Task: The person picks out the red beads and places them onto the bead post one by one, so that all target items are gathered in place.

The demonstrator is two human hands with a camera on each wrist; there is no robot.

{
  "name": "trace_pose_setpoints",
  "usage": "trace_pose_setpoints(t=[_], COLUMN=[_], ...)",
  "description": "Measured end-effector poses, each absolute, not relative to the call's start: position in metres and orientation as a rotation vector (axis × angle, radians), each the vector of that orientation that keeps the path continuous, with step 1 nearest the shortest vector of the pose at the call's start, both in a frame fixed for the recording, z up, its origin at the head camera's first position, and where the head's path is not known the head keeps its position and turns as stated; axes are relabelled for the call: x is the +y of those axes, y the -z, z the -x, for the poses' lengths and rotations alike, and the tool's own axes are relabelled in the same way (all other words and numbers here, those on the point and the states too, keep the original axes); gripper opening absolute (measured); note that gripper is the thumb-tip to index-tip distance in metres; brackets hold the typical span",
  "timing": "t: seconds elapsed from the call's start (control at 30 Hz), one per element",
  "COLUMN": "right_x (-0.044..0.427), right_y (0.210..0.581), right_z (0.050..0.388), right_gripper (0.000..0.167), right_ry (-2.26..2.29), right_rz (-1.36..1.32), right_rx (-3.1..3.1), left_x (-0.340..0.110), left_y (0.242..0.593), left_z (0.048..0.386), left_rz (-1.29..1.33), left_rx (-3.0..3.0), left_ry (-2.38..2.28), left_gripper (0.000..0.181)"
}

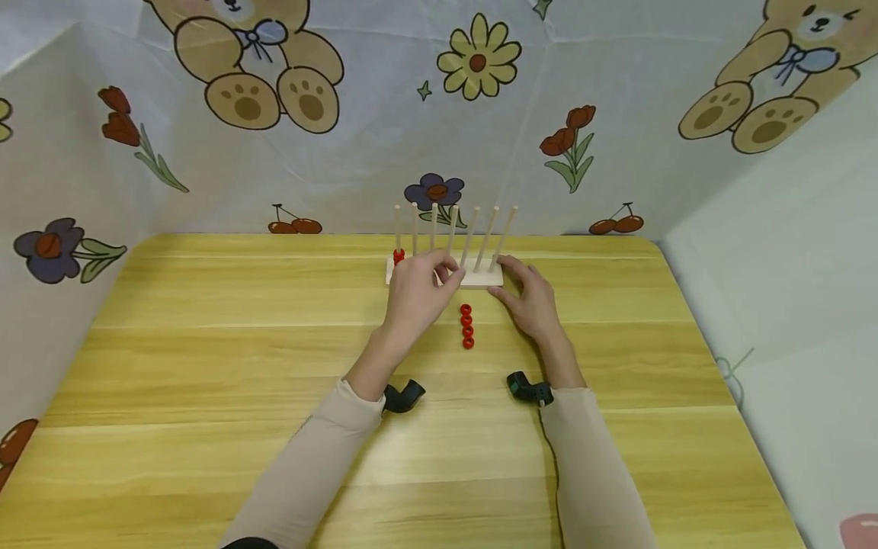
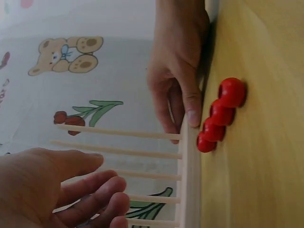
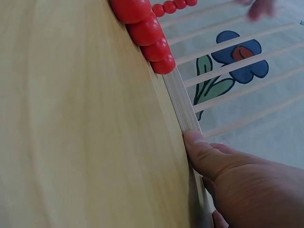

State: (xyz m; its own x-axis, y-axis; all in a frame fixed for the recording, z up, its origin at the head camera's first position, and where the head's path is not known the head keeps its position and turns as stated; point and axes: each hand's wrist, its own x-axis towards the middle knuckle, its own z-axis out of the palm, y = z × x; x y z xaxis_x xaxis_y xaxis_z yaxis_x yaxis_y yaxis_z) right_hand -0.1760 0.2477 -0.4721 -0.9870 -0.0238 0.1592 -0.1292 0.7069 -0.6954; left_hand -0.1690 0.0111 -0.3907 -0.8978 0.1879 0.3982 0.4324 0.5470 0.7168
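Note:
A pale wooden base carries a line of upright pegs. Red beads are stacked on the leftmost peg. My left hand is over the left half of the rack; in the left wrist view the thumb and loosely bent fingers of this hand stand apart, with nothing visible between them. My right hand grips the right end of the base, its thumb against the front edge and its fingers behind. Several loose red beads lie in a row on the table in front of the base.
The wooden table extends to both sides and toward me. Behind the rack hangs a patterned cloth with bears and flowers. A black wrist device is on my left wrist and another on my right.

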Motion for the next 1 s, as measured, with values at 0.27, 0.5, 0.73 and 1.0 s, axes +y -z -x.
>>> trace_pose_setpoints(t=[0.27, 0.5, 0.73, 1.0], right_x=[0.246, 0.249, 0.25, 0.251], right_y=[0.469, 0.471, 0.473, 0.473], right_z=[0.176, 0.176, 0.173, 0.172], right_gripper=[0.056, 0.057, 0.057, 0.058], right_ry=[-1.151, -1.151, -1.179, -1.211], right_rz=[-0.127, -0.135, -0.141, -0.165], right_rx=[-2.787, -2.789, -2.787, -2.775], left_x=[0.006, 0.006, 0.01, 0.02], left_y=[0.415, 0.421, 0.423, 0.426], left_z=[0.177, 0.181, 0.181, 0.177], left_rz=[0.64, 0.849, 0.92, 1.039], left_rx=[-2.887, -3.014, -3.027, -2.994], left_ry=[1.158, 1.125, 1.088, 1.004], left_gripper=[0.006, 0.015, 0.016, 0.02])
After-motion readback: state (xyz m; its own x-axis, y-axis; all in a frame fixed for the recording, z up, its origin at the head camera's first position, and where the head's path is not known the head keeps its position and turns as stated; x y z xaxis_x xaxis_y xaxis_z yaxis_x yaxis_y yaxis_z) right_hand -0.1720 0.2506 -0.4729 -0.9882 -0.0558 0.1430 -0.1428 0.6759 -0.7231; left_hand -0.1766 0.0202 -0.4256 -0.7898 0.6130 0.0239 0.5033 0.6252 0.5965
